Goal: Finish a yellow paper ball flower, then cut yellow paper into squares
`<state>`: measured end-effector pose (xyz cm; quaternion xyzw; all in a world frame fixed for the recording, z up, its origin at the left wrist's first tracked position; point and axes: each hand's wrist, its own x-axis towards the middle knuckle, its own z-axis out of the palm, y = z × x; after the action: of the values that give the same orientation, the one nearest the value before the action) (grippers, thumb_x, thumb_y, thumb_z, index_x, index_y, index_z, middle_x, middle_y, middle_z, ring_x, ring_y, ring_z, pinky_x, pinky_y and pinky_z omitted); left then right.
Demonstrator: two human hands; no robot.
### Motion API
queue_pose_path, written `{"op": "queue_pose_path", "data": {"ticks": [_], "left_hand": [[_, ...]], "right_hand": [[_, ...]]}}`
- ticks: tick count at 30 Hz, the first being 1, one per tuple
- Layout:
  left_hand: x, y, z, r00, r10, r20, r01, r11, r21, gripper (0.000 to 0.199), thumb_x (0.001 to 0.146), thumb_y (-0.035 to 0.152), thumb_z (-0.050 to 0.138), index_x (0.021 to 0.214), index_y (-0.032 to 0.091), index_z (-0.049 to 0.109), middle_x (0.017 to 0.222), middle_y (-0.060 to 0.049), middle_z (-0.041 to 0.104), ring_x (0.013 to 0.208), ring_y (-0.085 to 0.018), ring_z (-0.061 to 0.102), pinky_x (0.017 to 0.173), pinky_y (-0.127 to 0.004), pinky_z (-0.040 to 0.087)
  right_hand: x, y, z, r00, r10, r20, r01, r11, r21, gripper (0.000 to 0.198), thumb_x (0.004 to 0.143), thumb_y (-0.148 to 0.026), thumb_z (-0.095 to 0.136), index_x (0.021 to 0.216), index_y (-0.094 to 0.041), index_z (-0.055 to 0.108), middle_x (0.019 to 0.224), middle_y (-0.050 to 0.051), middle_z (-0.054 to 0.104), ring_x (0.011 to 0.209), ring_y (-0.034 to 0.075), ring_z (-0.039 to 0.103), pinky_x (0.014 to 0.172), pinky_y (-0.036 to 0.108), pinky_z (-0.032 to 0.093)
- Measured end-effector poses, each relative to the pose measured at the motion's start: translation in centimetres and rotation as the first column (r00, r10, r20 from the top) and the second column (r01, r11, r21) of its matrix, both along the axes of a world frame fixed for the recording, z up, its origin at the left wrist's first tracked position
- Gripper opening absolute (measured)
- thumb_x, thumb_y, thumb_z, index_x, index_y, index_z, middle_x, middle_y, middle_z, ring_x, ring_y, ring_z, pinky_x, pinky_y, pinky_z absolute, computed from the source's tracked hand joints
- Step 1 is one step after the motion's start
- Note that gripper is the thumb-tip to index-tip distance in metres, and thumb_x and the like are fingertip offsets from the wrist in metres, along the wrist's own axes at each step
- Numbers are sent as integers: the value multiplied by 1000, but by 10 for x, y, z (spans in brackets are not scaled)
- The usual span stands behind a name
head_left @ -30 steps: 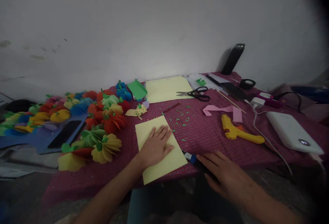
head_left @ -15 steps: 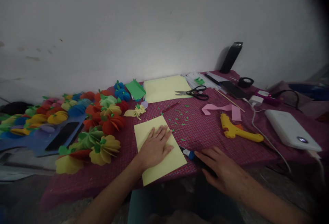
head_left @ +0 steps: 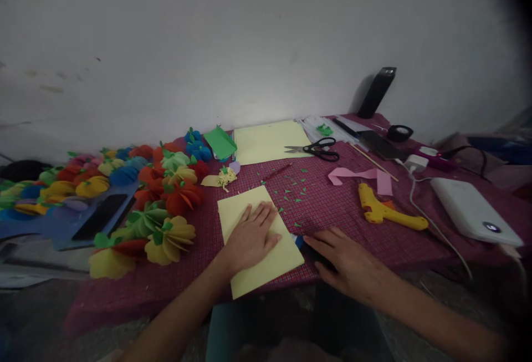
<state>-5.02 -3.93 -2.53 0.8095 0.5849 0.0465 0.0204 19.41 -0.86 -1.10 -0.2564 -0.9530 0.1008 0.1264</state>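
two bare hands work at the front edge of a table in the head view. the left hand (head_left: 251, 237) lies flat, fingers extended and slightly apart, on a pale yellow paper (head_left: 272, 273) set askew near that edge. the right hand (head_left: 347, 262) is curled round a black-handled tool (head_left: 319, 255) with a blue part towards its front; the tool's front end meets the paper's right edge, and its tip cannot be made out.

a red-and-purple checked cloth (head_left: 332, 201) covers the table, strewn with small green scraps (head_left: 303, 171) beyond the paper. further back, larger yellow sheets (head_left: 266, 143) lie near the wall, with black-handled scissors (head_left: 312, 150) across their right corner and a folded green paper (head_left: 221, 141) just to their left.

many-coloured round paper ornaments (head_left: 183, 198) crowd the left side, some beside a dark phone (head_left: 100, 218). on the right lie a pink strip (head_left: 353, 174), a yellow glue gun (head_left: 388, 215) and a white power bank (head_left: 474, 209), a pale cable (head_left: 412, 187) running between the last two.

a tall black flask (head_left: 377, 93) leans at the back right. the plain grey wall (head_left: 257, 46) bears brownish marks at left; the room is dim.
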Motion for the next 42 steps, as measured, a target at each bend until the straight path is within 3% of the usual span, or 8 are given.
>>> {"op": "queue_pose_path", "data": {"ticks": [8,20,30,36,42], "left_hand": [[0,-1,3,1000,5,14,-5,1000,-10,59,89,51,22,138,19,18,145,-7,22,134,-20,12,108,-42,9],[0,-1,3,1000,-8,17,8,1000,-4,59,89,50,21,138,20,16,145,-6,21,134,-19,11,108,-42,7],[-1,-1,5,999,-7,34,8,1000,-21,60,88,52,23,138,20,17,145,-6,22,134,-18,13,108,-41,9],[-11,17,12,998,38,46,-38,999,0,58,90,51,17,138,19,18,144,-8,26,132,-19,18,107,-39,13],[-21,31,-1,997,78,-1,-78,997,20,58,90,51,15,137,17,23,145,-8,23,134,-19,13,108,-40,11]], "right_hand": [[13,8,-6,999,-18,-35,19,1000,15,43,77,-15,49,120,-14,50,107,12,57,97,22,53,91,45,39],[-13,18,3,999,33,-35,-33,999,4,44,76,-15,48,120,-13,50,102,12,58,94,22,51,85,40,44],[-4,23,-5,999,-15,-39,16,1000,27,43,76,-14,48,119,-12,51,104,13,59,96,22,53,90,44,39],[-5,22,-1,998,-2,-56,3,1000,28,43,76,-14,48,119,-13,52,103,12,59,96,22,53,90,43,40],[-6,23,-4,999,3,-45,-2,999,37,44,76,-15,48,120,-14,51,103,11,59,94,22,53,90,45,40]]}}
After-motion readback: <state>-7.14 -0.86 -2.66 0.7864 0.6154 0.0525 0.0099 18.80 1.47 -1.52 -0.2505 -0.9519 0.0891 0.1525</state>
